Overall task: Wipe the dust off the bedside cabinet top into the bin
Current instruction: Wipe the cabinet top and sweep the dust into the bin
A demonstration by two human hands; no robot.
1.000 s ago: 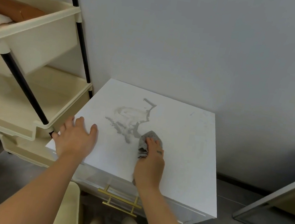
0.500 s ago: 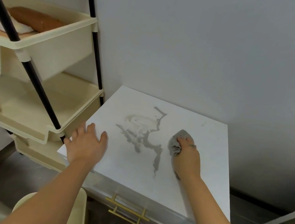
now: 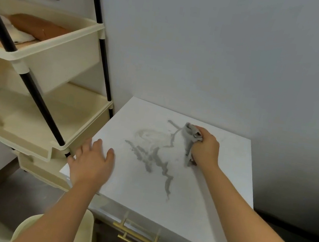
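Observation:
The white bedside cabinet top (image 3: 216, 190) carries grey streaks of dust (image 3: 155, 159) across its middle. My right hand (image 3: 205, 147) is closed around a crumpled grey cloth (image 3: 190, 134) and presses it on the top near the back, at the far end of the dust trail. My left hand (image 3: 92, 162) lies flat, fingers spread, on the cabinet's front left corner. A cream bin (image 3: 85, 231) shows partly below my left forearm, beside the cabinet front.
A cream tiered shelf rack (image 3: 38, 116) with black poles stands close against the cabinet's left side. A grey wall (image 3: 224, 58) backs the cabinet. Gold drawer handles (image 3: 138, 239) sit on the cabinet front. Dark floor lies to the right.
My right hand has carried the cloth from the front middle of the top to the right and then back toward the wall. My left hand stays on the corner.

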